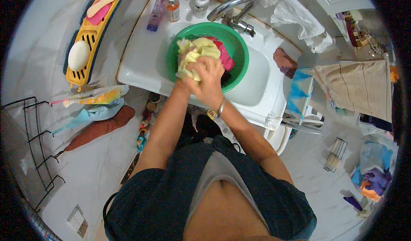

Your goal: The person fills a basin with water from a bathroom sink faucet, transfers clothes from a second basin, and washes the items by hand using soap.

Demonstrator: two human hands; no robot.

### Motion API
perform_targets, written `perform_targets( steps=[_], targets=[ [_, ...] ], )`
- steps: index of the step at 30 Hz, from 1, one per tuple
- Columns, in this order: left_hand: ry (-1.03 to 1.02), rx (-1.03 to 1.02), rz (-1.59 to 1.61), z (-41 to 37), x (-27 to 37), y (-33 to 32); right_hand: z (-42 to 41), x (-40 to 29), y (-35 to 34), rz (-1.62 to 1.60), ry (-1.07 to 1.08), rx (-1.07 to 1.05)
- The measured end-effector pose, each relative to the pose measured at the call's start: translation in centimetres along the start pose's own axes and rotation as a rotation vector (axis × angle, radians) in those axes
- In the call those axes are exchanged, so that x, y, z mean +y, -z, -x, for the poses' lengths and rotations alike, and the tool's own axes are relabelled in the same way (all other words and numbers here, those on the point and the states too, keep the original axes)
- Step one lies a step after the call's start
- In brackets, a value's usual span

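Both of my hands are together over a green plastic basin (243, 64) that stands in the white sink. My left hand (187, 83) grips a pale yellow cloth (205, 47), and its fingers are largely hidden by the cloth and the other hand. My right hand (209, 80) presses over the same bunched cloth, slightly blurred, with a metal bangle (221, 107) at its wrist. A pinkish-red cloth (226, 59) lies in the basin beside the yellow one. Something dark sits low in the basin, too hidden to name.
A chrome faucet (239, 11) arches behind the basin on the white sink (141, 58). Two bottles, one with orange liquid (173, 10) and one white (201, 6), stand at the back. A yellow soap rack (85, 37) and a black wire hook rack (30, 125) are on the left wall.
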State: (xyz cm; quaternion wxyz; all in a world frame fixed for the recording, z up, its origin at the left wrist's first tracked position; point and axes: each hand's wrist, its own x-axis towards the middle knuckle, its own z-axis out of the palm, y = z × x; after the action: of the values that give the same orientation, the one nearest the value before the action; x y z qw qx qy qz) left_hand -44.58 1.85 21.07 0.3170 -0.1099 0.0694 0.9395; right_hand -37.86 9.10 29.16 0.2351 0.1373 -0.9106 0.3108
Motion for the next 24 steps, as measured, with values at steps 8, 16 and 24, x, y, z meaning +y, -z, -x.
perform_targets(
  steps=[8,16,24],
  targets=[
    [-0.446,0.159,-0.421,-0.9,-2.0,-2.6,-0.1,9.4,2.4,-1.516,-0.786,0.041],
    [-0.461,0.286,-0.743,-2.3,-1.0,-5.5,3.2,3.7,1.7,-1.351,-0.781,0.045],
    [-0.155,0.275,-0.655,-3.2,1.3,-4.9,2.5,3.1,0.9,-1.120,-0.777,0.124]
  ],
)
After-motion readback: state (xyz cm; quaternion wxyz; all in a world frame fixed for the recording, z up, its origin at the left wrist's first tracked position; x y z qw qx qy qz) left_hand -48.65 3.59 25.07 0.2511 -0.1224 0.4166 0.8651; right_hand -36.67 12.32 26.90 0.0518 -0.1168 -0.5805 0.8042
